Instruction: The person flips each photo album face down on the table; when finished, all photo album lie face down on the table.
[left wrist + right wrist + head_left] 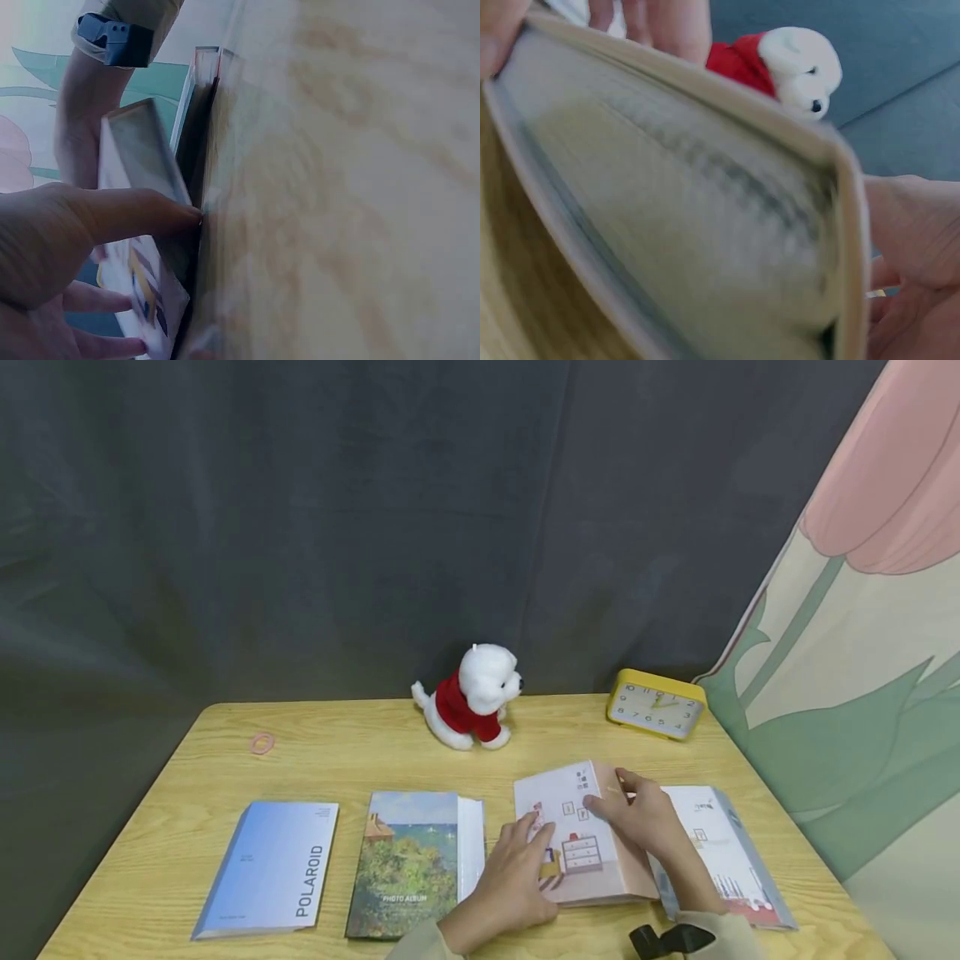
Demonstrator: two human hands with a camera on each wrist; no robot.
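A photo album (585, 860) with a drawn chest of drawers on its pale cover and a pinkish spine is tilted above the table. My left hand (517, 872) holds its lower left part, fingers spread on the cover; the left wrist view shows the thumb across the bottom edge. At the spine side, my right hand (648, 814) grips it, thumb on the cover and fingers round the spine. In the right wrist view, the album's bottom edge (735, 90) and page ends face the camera. Another pale album (720, 852) lies to the right, partly covered by my right forearm.
Left of my hands lie a landscape-covered photo album (412, 868) and a blue POLAROID album (273, 860). Behind them are a pink ring (262, 743), a white plush dog (487, 681) in red and a yellow clock (656, 704). A dark curtain (337, 527) hangs behind the table.
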